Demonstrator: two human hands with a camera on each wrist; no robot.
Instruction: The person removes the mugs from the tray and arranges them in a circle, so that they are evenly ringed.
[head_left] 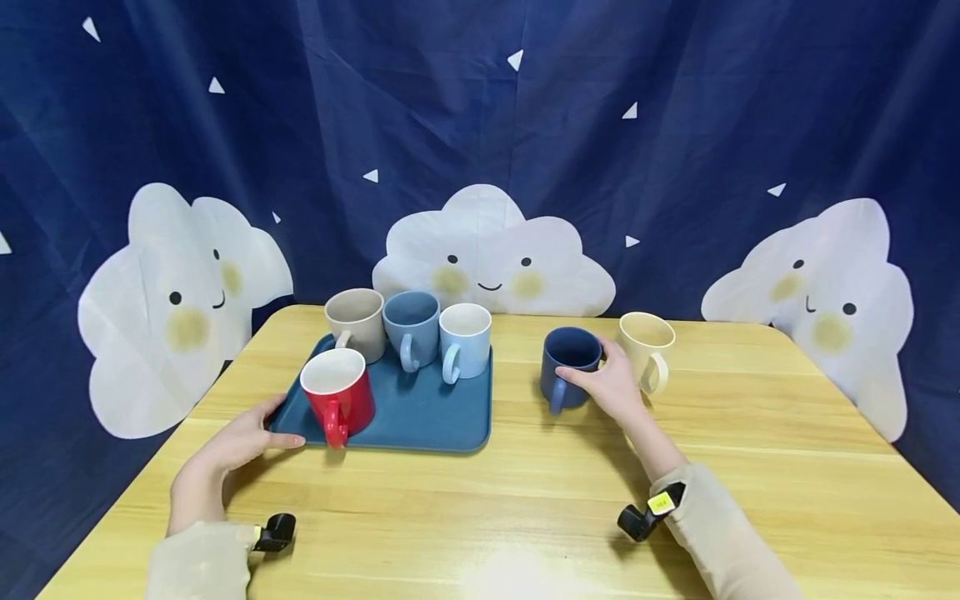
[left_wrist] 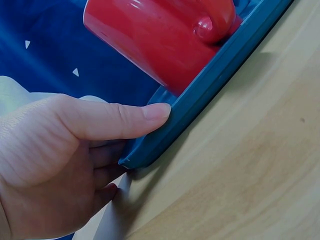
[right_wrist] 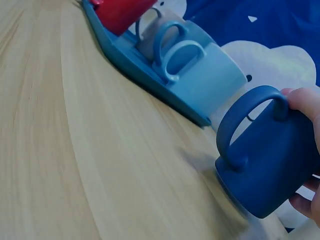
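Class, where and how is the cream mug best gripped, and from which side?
Probably by its looped handle, coming from the near right: the cream mug stands upright, its handle juts toward the near side, and the navy mug and right hand crowd its left.

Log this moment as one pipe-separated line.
left hand: grips blue tray by corner | right hand: holds navy mug | on tray: red mug, beige mug, blue mug, light-blue mug | on table: cream mug
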